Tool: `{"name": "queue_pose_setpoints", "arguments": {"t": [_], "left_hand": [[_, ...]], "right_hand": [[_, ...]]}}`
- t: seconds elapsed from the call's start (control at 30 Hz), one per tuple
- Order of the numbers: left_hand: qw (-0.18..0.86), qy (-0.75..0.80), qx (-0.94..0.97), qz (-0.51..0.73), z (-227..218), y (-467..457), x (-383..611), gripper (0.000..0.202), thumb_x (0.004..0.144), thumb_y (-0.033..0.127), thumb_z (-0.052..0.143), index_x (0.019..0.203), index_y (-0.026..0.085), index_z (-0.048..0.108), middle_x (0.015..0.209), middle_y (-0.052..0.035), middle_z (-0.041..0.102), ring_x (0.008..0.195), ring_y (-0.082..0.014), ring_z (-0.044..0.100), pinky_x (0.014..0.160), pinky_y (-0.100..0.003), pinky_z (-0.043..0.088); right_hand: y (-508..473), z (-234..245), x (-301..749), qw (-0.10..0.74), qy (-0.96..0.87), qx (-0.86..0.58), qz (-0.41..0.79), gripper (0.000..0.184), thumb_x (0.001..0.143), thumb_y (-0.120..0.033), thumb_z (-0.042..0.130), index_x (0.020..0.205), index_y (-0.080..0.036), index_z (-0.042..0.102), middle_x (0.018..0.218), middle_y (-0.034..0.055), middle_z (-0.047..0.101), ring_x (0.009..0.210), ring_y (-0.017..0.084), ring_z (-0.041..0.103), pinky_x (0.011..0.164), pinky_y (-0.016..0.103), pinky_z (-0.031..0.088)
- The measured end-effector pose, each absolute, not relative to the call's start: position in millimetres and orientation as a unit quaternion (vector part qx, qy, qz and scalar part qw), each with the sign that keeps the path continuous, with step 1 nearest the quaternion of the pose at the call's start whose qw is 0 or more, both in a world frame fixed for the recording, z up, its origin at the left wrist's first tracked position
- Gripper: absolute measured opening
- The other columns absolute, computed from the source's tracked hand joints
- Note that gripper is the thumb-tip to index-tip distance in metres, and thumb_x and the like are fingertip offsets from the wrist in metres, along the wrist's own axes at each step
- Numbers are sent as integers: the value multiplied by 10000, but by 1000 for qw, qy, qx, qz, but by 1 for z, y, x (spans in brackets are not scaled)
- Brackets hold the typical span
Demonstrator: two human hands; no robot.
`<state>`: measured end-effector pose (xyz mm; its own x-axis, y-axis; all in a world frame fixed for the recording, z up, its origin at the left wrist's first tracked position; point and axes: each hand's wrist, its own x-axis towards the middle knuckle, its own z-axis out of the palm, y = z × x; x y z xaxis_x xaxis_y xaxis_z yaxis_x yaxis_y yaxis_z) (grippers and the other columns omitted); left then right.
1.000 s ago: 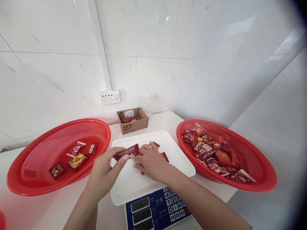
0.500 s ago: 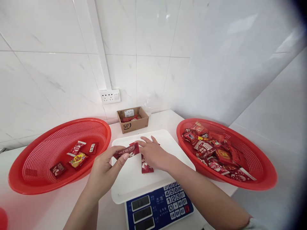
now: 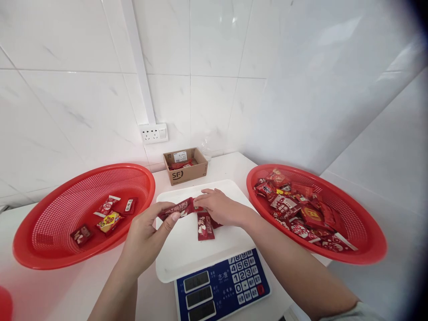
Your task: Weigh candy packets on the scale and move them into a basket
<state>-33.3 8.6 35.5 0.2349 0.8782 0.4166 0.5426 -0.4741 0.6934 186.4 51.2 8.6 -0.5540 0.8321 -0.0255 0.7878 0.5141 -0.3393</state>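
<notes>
Between the thumb and fingers of my left hand (image 3: 152, 229) is a dark red snack packet (image 3: 180, 208), raised over the white tray (image 3: 180, 263) of a scale. My right hand (image 3: 222, 208) is palm down over the tray, its fingers stretched out to the left and fairly close together. Its fingertips are at red wrapping near the held packet's right end; its thumb is hidden, and I cannot tell whether it touches anything. Below these fingers lies another dark red packet (image 3: 205, 226) with white print. More red wrapping shows partly under the right hand.
A red basket (image 3: 33, 214) with several packets stands at left. Another red basket (image 3: 369, 227), holding many red packets, stands at right. Behind the tray sits a cardboard box (image 3: 189, 174) with red packets inside. The scale's blue keypad panel (image 3: 224, 285) faces me.
My right hand has shifted slightly right, and its fingers have come closer together. More of the packets on the tray shows. My left hand keeps its packet in nearly the same place.
</notes>
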Motion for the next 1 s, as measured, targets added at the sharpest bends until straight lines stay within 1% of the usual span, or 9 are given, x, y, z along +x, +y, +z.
{"name": "queue_pose_setpoints", "arguments": {"t": [0.17, 0.23, 0.43, 0.53, 0.63, 0.73, 0.87, 0.93, 1.0], "left_hand": [[203, 470, 760, 401, 35, 9, -32, 287, 831, 451, 518, 874, 197, 644, 755, -30, 690, 666, -178, 627, 600, -261, 499], [204, 467, 761, 401, 35, 9, -32, 283, 833, 448, 517, 878, 198, 643, 756, -27, 691, 667, -176, 627, 604, -257, 498], [202, 470, 761, 398, 36, 9, -33, 277, 836, 443, 521, 891, 203, 647, 767, -24, 694, 688, -175, 633, 621, -251, 505], [206, 474, 757, 399, 36, 9, -34, 287, 838, 453, 515, 897, 209, 655, 780, -27, 697, 699, -181, 635, 619, -255, 511], [215, 467, 759, 399, 36, 10, -34, 273, 843, 433, 512, 898, 213, 664, 804, -31, 704, 725, -186, 644, 633, -258, 515], [230, 438, 782, 379, 35, 6, -31, 223, 840, 398, 542, 896, 225, 671, 831, -26, 709, 759, -182, 651, 663, -251, 513], [309, 319, 856, 264, 34, -9, -18, 151, 868, 296, 551, 965, 277, 665, 889, -4, 700, 818, -146, 645, 719, -218, 502], [321, 262, 884, 217, 34, -19, -8, 178, 878, 256, 539, 1010, 287, 654, 952, -8, 693, 867, -149, 637, 757, -226, 500], [301, 233, 903, 199, 33, -27, 2, 174, 882, 267, 530, 1006, 259, 653, 965, -28, 694, 864, -171, 636, 762, -253, 507]], "right_hand": [[48, 10, 187, 73, -866, -473, 148, 550, 753, 35, 382, 1143, -257, 637, 1245, -24, 602, 1298, 312, 344, 1023, 529, 288], [47, 12, 187, 81, -864, -475, 149, 539, 764, 30, 377, 1143, -251, 637, 1224, -23, 616, 1290, 294, 363, 1026, 503, 307], [33, 24, 197, 183, -858, -462, 132, 435, 850, -41, 351, 1153, -199, 619, 1165, 40, 643, 1171, 200, 499, 1047, 412, 340], [18, 28, 207, 229, -826, -493, 148, 367, 879, -125, 387, 1156, -209, 612, 1194, 62, 617, 1173, 199, 497, 1005, 408, 396], [-1, 29, 215, 265, -782, -529, 198, 334, 897, -214, 423, 1182, -238, 596, 1247, 61, 579, 1181, 197, 494, 1012, 409, 391], [-23, 30, 215, 269, -755, -541, 253, 387, 889, -310, 487, 1273, -281, 527, 1307, 49, 540, 1206, 211, 478, 1029, 423, 365], [-51, 30, 204, 227, -767, -491, 345, 683, 783, -442, 640, 1395, -314, 365, 1384, 42, 472, 1224, 232, 466, 1033, 393, 356], [-62, 30, 198, 207, -769, -467, 385, 720, 790, -417, 639, 1421, -320, 306, 1359, 44, 501, 1186, 225, 507, 997, 364, 393], [-70, 31, 194, 194, -765, -461, 407, 652, 850, -349, 565, 1433, -325, 273, 1297, 49, 560, 1123, 217, 560, 945, 350, 435]]}}
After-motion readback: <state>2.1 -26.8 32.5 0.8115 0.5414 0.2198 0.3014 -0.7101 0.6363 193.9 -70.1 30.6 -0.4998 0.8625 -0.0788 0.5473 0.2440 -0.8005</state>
